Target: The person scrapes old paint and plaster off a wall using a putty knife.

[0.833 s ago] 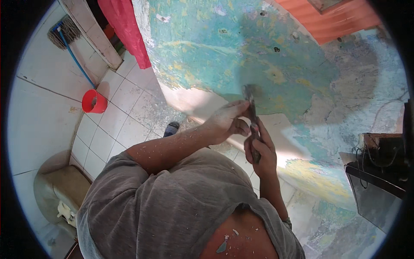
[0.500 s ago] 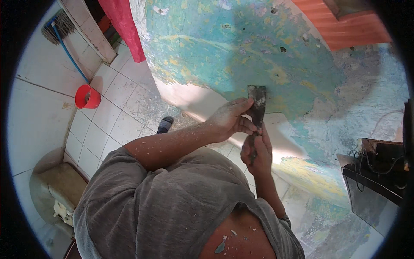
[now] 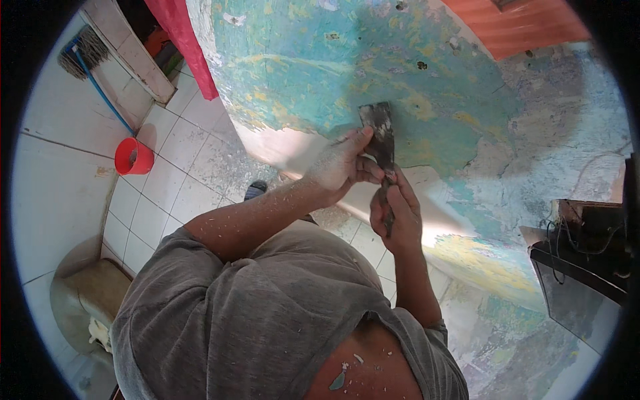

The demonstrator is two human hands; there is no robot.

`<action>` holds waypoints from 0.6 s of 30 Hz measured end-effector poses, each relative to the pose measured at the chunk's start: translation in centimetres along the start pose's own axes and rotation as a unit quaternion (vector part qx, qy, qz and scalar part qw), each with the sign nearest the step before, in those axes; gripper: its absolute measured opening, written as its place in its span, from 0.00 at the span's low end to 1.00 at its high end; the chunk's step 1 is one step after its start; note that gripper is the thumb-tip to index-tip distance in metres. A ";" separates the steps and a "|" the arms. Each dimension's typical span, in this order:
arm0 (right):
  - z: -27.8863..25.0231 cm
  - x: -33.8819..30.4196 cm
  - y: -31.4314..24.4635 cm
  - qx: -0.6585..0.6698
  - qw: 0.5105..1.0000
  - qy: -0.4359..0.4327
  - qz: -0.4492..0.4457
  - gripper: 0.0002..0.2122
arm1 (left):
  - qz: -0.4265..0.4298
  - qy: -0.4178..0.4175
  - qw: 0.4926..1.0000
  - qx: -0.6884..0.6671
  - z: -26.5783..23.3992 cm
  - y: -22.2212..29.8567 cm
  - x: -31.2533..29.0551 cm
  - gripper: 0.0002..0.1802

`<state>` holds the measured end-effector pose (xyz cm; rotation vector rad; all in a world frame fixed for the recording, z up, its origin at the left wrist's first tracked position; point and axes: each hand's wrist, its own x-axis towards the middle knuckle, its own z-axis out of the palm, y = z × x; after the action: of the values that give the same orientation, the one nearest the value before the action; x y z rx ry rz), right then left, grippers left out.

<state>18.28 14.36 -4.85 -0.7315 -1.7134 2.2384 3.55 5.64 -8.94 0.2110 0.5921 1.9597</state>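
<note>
Both my hands are on a paint scraper (image 3: 381,137) with a broad, paint-smeared dark blade. My right hand (image 3: 400,210) is wrapped round its handle. My left hand (image 3: 343,163) is closed higher up, thumb lying on the blade and curled fingers beneath. The blade points away from me, in front of a wall (image 3: 293,80) covered in patchy turquoise, yellow and white paint. Whether the blade edge touches the wall I cannot tell. Pale dust and flakes cling to my left hand and forearm.
A red bucket (image 3: 135,157) and a blue-handled mop (image 3: 103,83) are at the left on white floor tiles (image 3: 180,160). Red cloth (image 3: 183,40) hangs at upper left, orange fabric (image 3: 520,27) at upper right. A dark shelf (image 3: 587,273) with loose cables juts out at right.
The scraper and both hands have moved up and slightly left in the view, with the blade tilting more to the left. The grip looks the same.
</note>
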 end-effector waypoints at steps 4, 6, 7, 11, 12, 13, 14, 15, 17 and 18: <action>-1.2 -2.0 -0.5 0.005 1.000 -0.024 -0.003 0.23 | -0.029 -0.022 0.999 -0.031 1.0 -1.5 -0.5 0.19; -0.3 -1.2 -0.6 0.009 1.000 -0.008 -0.013 0.23 | -0.027 -0.029 0.998 -0.041 0.9 -1.2 -0.5 0.19; 0.2 -0.2 -0.7 -0.002 1.000 -0.011 -0.012 0.24 | -0.001 -0.022 0.999 -0.026 1.0 0.3 -0.5 0.19; 3.9 1.7 -1.9 -0.026 1.000 0.002 0.010 0.23 | 0.045 -0.024 0.999 -0.014 -1.1 2.5 0.0 0.19; 3.3 1.1 -1.8 -0.027 1.000 0.002 0.009 0.23 | 0.048 -0.029 0.998 -0.019 -1.1 2.6 -0.1 0.19; 2.2 0.2 -1.4 -0.040 0.999 -0.012 -0.004 0.23 | 0.024 0.011 1.000 0.010 0.2 2.8 -1.1 0.19; 1.5 -0.4 -1.4 -0.054 0.998 -0.027 -0.017 0.23 | 0.032 0.015 0.999 0.009 0.7 2.0 -1.4 0.19; 1.3 -0.7 -1.5 -0.055 0.998 -0.037 -0.016 0.23 | 0.004 -0.004 1.000 -0.004 0.9 1.1 -1.5 0.19; 1.1 -1.4 -1.9 -0.052 0.999 -0.003 -0.002 0.23 | -0.017 -0.044 0.998 -0.035 0.8 0.6 -0.7 0.20; 1.8 -0.9 -2.0 -0.053 0.999 -0.006 -0.001 0.23 | -0.015 -0.042 0.998 -0.036 0.1 1.0 -0.5 0.20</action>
<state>17.89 13.06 -2.37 -0.7413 -1.8492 2.1690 3.01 4.88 -8.27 0.2373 0.4662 1.9299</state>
